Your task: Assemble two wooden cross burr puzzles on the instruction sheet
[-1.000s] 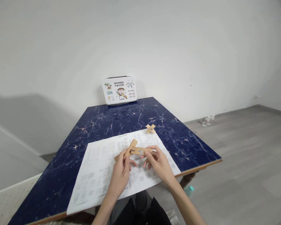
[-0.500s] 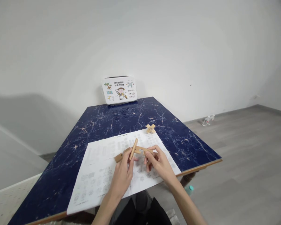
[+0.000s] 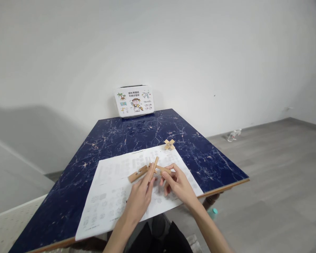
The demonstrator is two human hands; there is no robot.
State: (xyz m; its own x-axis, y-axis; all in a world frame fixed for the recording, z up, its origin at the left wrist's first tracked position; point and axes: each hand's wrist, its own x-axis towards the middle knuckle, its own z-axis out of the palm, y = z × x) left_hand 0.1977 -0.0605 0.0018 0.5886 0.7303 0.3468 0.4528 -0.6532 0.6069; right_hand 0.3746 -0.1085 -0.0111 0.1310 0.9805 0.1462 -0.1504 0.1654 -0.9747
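My left hand point(image 3: 140, 196) is closed on a slim wooden stick point(image 3: 156, 161), which slants up and to the right past the fingertips. My right hand point(image 3: 177, 182) pinches a wooden puzzle piece point(image 3: 164, 169) between thumb and fingers. That piece's left end meets or crosses the stick; I cannot tell whether they are joined. Left of my left fingers, a notched wooden puzzle piece point(image 3: 135, 176) rests on the printed sheet point(image 3: 102, 211), partly covered by that hand. At the sheet's top right corner sits a small cross-shaped wooden puzzle point(image 3: 169, 144).
The blue marbled table point(image 3: 131, 135) carries the sheet, which overhangs its front edge. A white illustrated case point(image 3: 135, 102) leans on the wall at the back. On the floor to the right lies a clear plastic item point(image 3: 234, 135); a teal-capped bottle point(image 3: 213, 213) stands below the table.
My left hand has turned, and its stick has shifted slightly right and tilted further. More of the notched piece on the sheet shows. My right hand has barely moved.
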